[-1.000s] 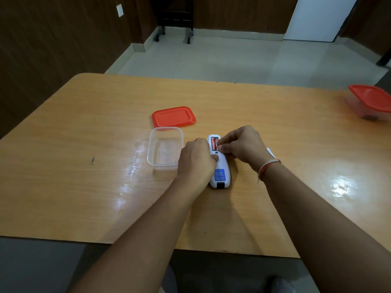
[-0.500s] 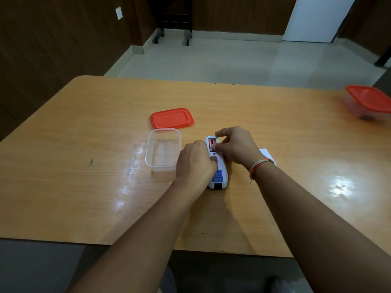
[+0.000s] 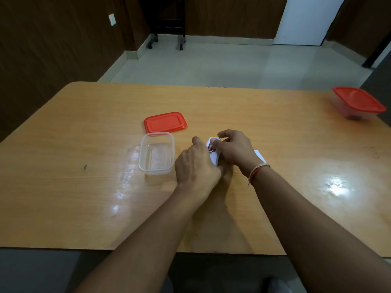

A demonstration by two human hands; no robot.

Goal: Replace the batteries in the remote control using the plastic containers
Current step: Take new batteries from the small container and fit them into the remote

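Note:
The white remote control (image 3: 213, 153) lies back side up in the middle of the wooden table (image 3: 275, 127), mostly hidden by my hands. Its battery bay is open at the far end, and a battery (image 3: 211, 146) shows inside. My left hand (image 3: 195, 166) wraps over the remote's near half and holds it. My right hand (image 3: 234, 149) presses its fingertips on the battery bay. An open clear plastic container (image 3: 157, 153) stands just left of my left hand. Its red lid (image 3: 165, 122) lies behind it.
A second clear container with a red lid (image 3: 357, 102) on it stands at the table's far right edge. A white flat piece (image 3: 259, 155) pokes out from under my right wrist. Beyond the table are tiled floor and dark wood walls.
My left hand has slid further over the remote and now covers its blue label. My right hand's fingers have closed in over the battery bay. The remote has tilted slightly.

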